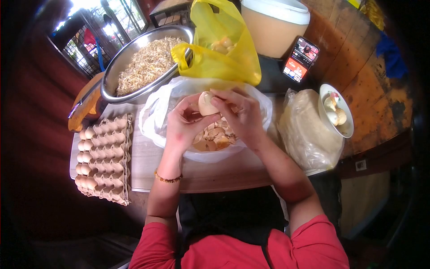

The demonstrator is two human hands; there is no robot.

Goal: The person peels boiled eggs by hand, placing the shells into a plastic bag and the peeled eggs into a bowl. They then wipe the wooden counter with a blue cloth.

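A pale egg (207, 104) is held up between my two hands, its top looking cracked or partly peeled. My left hand (184, 121) wraps its fingers and thumb round the egg's left side. On the right side, my right hand (242, 115) grips it, fingertips at the top. Below them a white plastic bag (154, 114) lies open, with many broken eggshell pieces (218, 134) inside. Behind the hands stands a yellow plastic bag (244, 54) with several round pale items in it.
Bean sprouts fill a metal bowl (107, 85) at the back left. An egg carton (118, 157) holds several eggs. To the right are a clear plastic bag (309, 134), a white bowl (349, 127) of peeled eggs, and a phone (301, 59). A large tub (273, 33) stands behind.
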